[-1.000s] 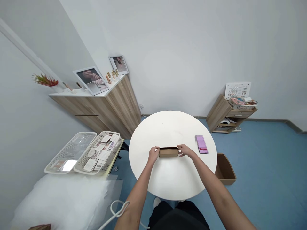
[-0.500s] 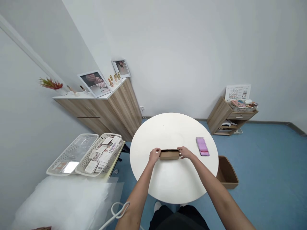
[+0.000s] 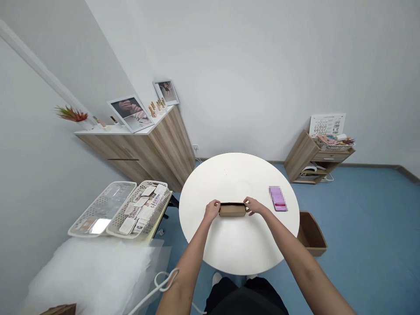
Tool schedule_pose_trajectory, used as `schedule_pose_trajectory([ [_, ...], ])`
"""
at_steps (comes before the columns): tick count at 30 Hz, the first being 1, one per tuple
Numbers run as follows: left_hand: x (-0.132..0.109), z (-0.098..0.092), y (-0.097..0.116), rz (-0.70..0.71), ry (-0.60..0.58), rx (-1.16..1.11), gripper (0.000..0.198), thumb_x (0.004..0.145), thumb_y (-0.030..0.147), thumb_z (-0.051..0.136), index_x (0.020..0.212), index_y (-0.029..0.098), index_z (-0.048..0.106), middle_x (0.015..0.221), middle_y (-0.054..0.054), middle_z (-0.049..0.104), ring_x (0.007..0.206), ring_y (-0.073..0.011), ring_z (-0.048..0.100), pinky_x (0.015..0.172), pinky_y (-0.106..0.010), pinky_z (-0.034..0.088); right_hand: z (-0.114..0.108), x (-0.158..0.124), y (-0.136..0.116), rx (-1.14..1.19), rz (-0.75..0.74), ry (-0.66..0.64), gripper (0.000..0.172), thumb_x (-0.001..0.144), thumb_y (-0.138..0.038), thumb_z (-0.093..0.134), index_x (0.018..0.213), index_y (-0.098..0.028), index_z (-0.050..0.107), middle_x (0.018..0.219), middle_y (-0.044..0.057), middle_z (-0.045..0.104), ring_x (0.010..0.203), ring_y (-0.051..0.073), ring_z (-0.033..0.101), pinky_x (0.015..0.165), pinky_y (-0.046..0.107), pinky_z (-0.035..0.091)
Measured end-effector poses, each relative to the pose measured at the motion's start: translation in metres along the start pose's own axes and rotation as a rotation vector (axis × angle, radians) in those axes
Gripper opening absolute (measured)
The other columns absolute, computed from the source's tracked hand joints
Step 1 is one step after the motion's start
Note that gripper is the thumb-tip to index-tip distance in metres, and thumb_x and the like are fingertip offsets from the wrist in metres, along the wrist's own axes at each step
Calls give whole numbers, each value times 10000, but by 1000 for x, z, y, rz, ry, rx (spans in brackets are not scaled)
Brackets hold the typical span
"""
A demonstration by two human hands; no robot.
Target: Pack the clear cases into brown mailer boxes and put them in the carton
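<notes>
A small brown cardboard box sits on the round white table, its top open a crack along the far edge. My left hand grips the box's left end with curled fingers. At the right end my right hand pinches the box the same way. A pink phone lies on the table to the right of my right hand.
Two white baskets, one holding several small cards, stand on a stand at left. A brown open box is on the floor right of the table. A wooden cabinet and a small shelf unit stand by the walls.
Both hands stay on the ends of the box. The box's top has opened a slight dark gap. The view shifted a little.
</notes>
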State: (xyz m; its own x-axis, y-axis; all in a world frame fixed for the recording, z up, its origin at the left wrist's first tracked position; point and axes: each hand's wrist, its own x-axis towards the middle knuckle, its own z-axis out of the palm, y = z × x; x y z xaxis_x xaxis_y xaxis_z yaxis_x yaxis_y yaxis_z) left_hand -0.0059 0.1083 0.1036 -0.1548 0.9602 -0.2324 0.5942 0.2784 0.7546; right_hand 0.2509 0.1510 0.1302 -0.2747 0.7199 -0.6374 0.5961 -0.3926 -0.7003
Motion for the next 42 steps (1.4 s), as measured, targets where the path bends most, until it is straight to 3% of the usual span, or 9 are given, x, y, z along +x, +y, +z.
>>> schedule_pose_trajectory([
  [15,3,-17,-1,120,-114,-15,232,729,153,570,930,187,681,845,-3,663,704,-132,647,687,-252,527,19,-4,11,-336,-148,204,259,849,-99,437,1056,-224,529,970,54,660,755,127,599,677,232,447],
  [18,1,-16,-4,170,-109,2,252,744,134,541,944,190,683,888,-17,659,814,-151,658,764,-277,544,21,-4,13,-367,-163,239,308,845,-100,433,1102,-232,540,1037,67,666,825,153,622,714,251,453],
  [21,-12,-9,-12,245,-90,28,313,803,148,484,1051,196,669,1123,-64,633,992,-177,641,879,-328,534,32,-8,26,-431,-244,323,399,849,-110,400,1207,-229,530,1119,91,660,946,199,630,789,296,464],
  [23,-26,-2,-23,356,-57,105,394,859,187,435,1215,215,600,1349,-92,533,1120,-206,602,933,-370,517,43,-12,40,-472,-355,365,499,861,-137,367,1346,-216,447,1267,119,597,1029,218,614,847,328,467],
  [27,-52,16,-50,614,-1,346,597,916,184,325,1502,231,216,1567,-93,281,1388,-224,369,1082,-437,399,66,-22,64,-550,-525,392,666,892,-200,293,1527,-247,96,1567,135,233,1072,235,596,835,365,493],
  [30,-57,27,-56,619,27,432,660,903,140,305,1518,218,79,1589,-104,216,1416,-225,318,1093,-458,381,72,-26,65,-585,-521,421,644,886,-159,298,1503,-259,146,1555,133,236,1058,229,594,800,341,496],
  [33,-50,31,-42,490,4,479,671,866,110,369,1490,226,152,1557,-136,267,1291,-257,487,973,-404,486,68,-28,51,-606,-455,433,509,846,-109,402,1338,-242,380,1338,106,464,963,202,606,766,296,478],
  [36,-40,27,-14,392,-38,529,638,833,91,454,1430,246,291,1438,-149,372,1032,-256,643,849,-375,525,61,-39,39,-607,-409,441,360,815,-90,472,1143,-239,468,1131,48,541,862,179,593,723,271,449],
  [42,-32,41,47,543,-257,516,382,824,160,567,1184,275,514,1235,-63,480,850,-191,647,766,-324,510,30,-104,58,-501,-416,582,353,840,-121,452,1167,-254,479,1135,51,559,942,193,551,752,279,438],
])
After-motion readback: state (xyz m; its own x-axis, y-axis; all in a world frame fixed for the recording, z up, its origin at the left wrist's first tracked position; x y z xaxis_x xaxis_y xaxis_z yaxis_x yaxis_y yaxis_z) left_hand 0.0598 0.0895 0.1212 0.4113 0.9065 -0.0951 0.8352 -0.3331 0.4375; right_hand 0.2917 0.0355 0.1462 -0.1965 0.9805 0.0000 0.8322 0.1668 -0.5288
